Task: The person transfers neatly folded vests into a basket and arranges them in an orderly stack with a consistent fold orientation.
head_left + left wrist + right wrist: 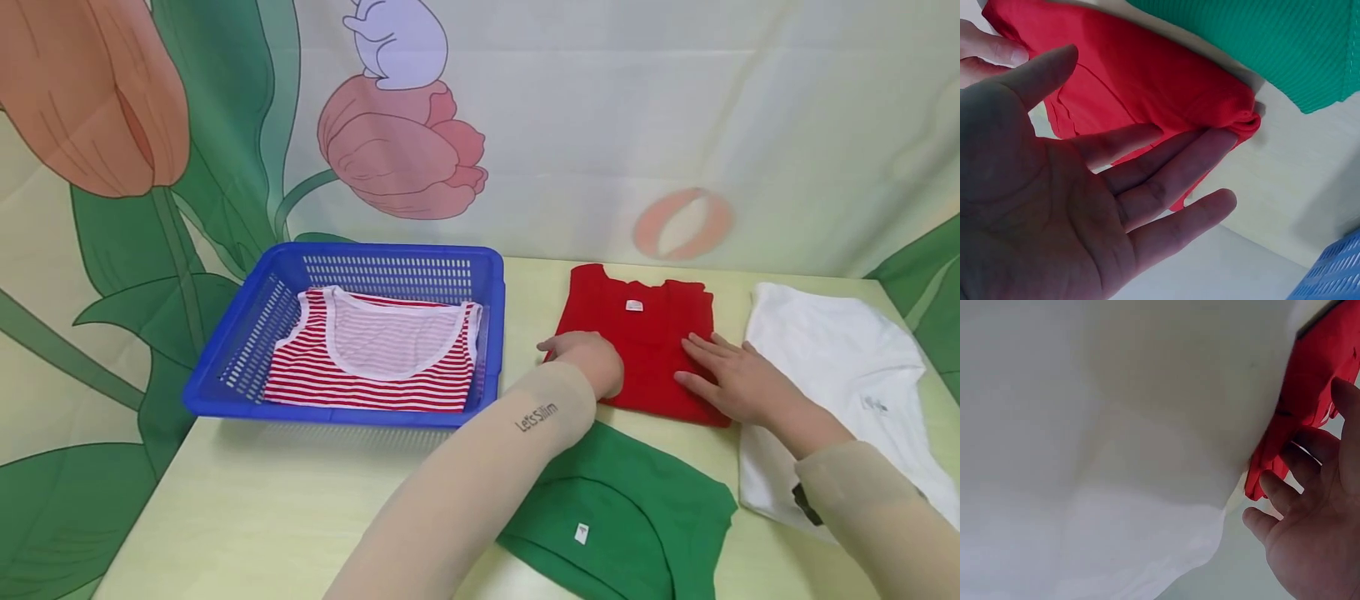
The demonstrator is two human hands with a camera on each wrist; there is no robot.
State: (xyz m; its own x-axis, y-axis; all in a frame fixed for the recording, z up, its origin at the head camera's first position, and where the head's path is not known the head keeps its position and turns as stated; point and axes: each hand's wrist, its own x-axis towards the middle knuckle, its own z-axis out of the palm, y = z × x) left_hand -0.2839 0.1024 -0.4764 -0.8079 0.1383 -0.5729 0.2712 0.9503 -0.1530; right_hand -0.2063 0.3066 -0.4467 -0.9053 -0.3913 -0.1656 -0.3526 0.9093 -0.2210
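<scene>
A folded red shirt (637,358) with a small white neck label lies on the table. At its left edge is my left hand (588,360); in the left wrist view its extended fingers (1179,162) overlap the bunched red edge. My right hand (731,379) rests on the shirt's right side with fingers spread, and the right wrist view shows those fingers slightly bent along the red edge. A folded green garment (622,508) lies nearer to me, partly hidden by my left sleeve. On the right is a white shirt (832,375), partly under my right forearm in the head view.
A blue plastic basket (491,333) stands on the left of the table (300,500), holding a folded red-and-white striped tank top (375,392). Behind the table hangs a curtain (570,150) printed with tulips.
</scene>
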